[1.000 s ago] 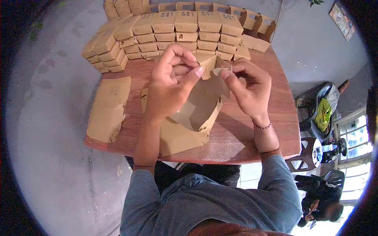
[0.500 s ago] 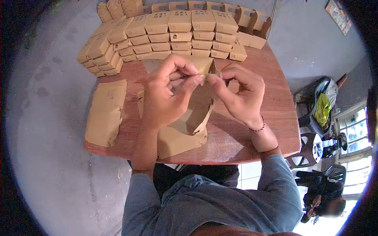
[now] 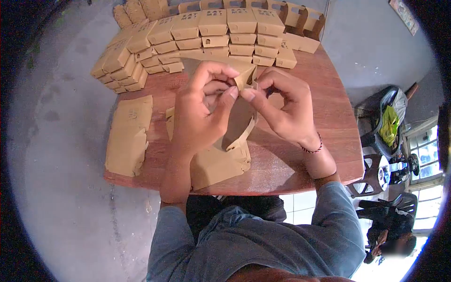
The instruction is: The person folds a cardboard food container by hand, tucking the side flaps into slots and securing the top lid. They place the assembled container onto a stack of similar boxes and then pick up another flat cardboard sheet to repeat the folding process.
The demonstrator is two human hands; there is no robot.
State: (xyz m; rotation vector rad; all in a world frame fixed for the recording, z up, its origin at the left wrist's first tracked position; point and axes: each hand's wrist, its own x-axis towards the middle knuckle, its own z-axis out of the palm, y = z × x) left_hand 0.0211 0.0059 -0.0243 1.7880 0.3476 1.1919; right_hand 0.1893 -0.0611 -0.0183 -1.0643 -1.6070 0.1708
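A partly folded brown cardboard food box (image 3: 246,77) is held up over the table between my two hands. My left hand (image 3: 202,110) pinches the corner of a flap with thumb and fingertips. My right hand (image 3: 287,105), a braided band at its wrist, grips the same corner from the other side with thumb and bent fingers. The box's torn-looking tabbed edge hangs down between the hands, and my left hand hides part of it. Under it, a flat cardboard blank (image 3: 221,164) lies near the table's front edge.
Several closed boxes printed "EAT ME!" (image 3: 213,22) are stacked along the back of the wooden table (image 3: 324,136). Open-topped carriers (image 3: 300,42) stand behind them at right. Another flat blank (image 3: 128,136) lies at left. A seated person (image 3: 387,230) and chairs are at far right.
The box's corner flap has tilted up and shows more between my fingers. Its tabbed lower edge has shifted slightly. Both hands keep their pinch at nearly the same place.
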